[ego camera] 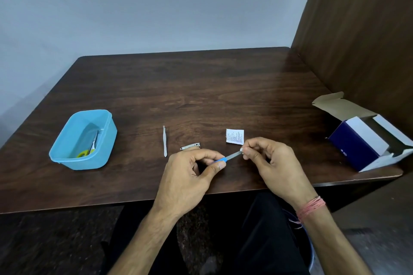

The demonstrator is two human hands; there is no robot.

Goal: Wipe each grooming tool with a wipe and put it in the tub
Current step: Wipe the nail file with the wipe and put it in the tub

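Both forearms reach in from the near edge of the dark, wood-grain desk (201,96) and meet just above it, wrists bent inward. The left hand (190,172) is curled nearly closed, thumb and forefinger pinching the blue plastic handle of a slim metal nail file (230,156). The right hand (270,163), with a band of pinkish thread (311,206) around its wrist, is also closed to a pinch, its fingertips (244,152) gripping the far tip of the file's flat grey blade, where a scrap of white, apparently the wipe, shows at the fingertips. On the desk just beyond the left knuckles lies a small shiny steel nail clipper (190,146), and left of it a thin silver pair of tweezers (164,140) lying lengthwise. A small white printed sachet (234,136) lies flat just beyond the right fingertips. Towards the desk's left edge stands the light-blue rectangular plastic tub (105,140), holding small scissors with yellow-green handles (89,149). At the right edge sits an opened navy and white cardboard box (357,140), flaps raised.
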